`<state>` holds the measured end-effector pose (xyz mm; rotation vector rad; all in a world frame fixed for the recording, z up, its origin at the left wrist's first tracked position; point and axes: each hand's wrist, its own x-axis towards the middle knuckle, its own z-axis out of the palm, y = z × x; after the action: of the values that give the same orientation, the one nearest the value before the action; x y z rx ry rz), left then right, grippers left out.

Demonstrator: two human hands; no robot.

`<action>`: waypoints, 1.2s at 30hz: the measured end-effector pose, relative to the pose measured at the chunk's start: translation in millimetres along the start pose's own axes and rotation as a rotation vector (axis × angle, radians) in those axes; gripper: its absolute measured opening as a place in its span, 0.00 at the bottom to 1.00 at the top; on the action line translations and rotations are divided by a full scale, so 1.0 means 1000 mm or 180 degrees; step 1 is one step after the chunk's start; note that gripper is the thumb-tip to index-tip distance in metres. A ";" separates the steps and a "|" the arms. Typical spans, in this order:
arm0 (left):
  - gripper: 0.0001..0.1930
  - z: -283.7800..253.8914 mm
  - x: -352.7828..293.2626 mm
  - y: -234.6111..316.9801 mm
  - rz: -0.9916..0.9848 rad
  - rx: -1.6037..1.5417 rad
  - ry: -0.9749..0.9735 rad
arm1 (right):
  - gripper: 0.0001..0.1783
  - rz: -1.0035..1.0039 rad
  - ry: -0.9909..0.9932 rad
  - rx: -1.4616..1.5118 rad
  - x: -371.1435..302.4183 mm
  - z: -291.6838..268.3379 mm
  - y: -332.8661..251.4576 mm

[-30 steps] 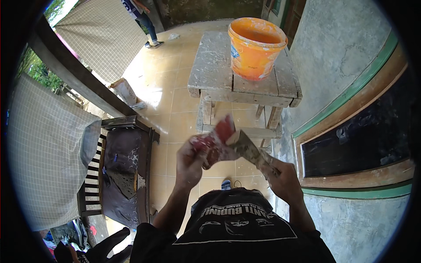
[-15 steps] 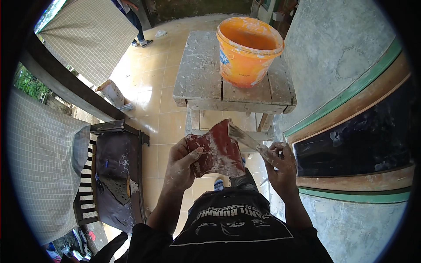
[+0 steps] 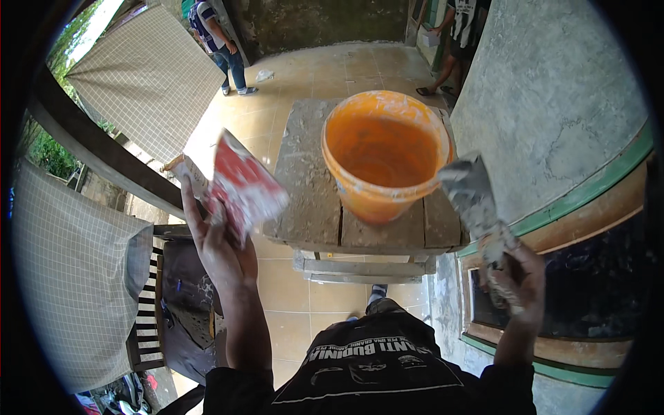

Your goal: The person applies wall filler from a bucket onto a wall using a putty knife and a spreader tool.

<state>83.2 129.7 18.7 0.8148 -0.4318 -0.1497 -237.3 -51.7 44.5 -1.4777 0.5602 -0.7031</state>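
Observation:
My left hand (image 3: 232, 252) is closed on a red flat sheet (image 3: 243, 183), smeared with whitish plaster and held up to the left of the bucket. In my right hand (image 3: 526, 280) is the crusted handle of a putty knife (image 3: 472, 190). Its wide grey blade points up and away, close to the right side of an orange bucket (image 3: 377, 204). The bucket stands upright on a rough wooden table (image 3: 304, 149), its inner wall streaked with residue. Motion blurs the sheet and the knife.
A plastered wall (image 3: 553, 90) and a green-edged wooden frame (image 3: 588, 190) run along the right. To the left are a dark bench (image 3: 190, 297) and a checked tarp (image 3: 76, 277). One person (image 3: 220, 45) stands far left, another (image 3: 460, 41) far right.
Both hands have moved apart and forward, the red sheet to the left and the putty knife to the right. The view has tilted up, showing more of both people.

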 end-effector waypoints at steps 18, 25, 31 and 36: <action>0.36 0.122 0.029 -0.061 0.0751 0.1338 -0.1634 | 0.19 -0.1697 -0.0652 -0.3209 0.116 0.008 -0.074; 0.44 0.105 0.016 -0.059 0.1263 0.1594 -0.2038 | 0.14 -0.1273 -0.0560 -0.4135 0.102 0.049 -0.054; 0.48 0.098 0.011 -0.061 0.1477 0.1371 -0.2334 | 0.10 -0.0731 -0.0913 -0.4996 0.091 0.065 -0.057; 0.50 0.099 0.002 -0.058 0.1450 0.1413 -0.2009 | 0.08 -0.0364 -0.0922 -0.5322 0.084 0.085 -0.048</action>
<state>44.2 23.3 36.7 1.0754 -1.2652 0.1270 -122.0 -51.2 102.5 -3.0888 0.8856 0.0915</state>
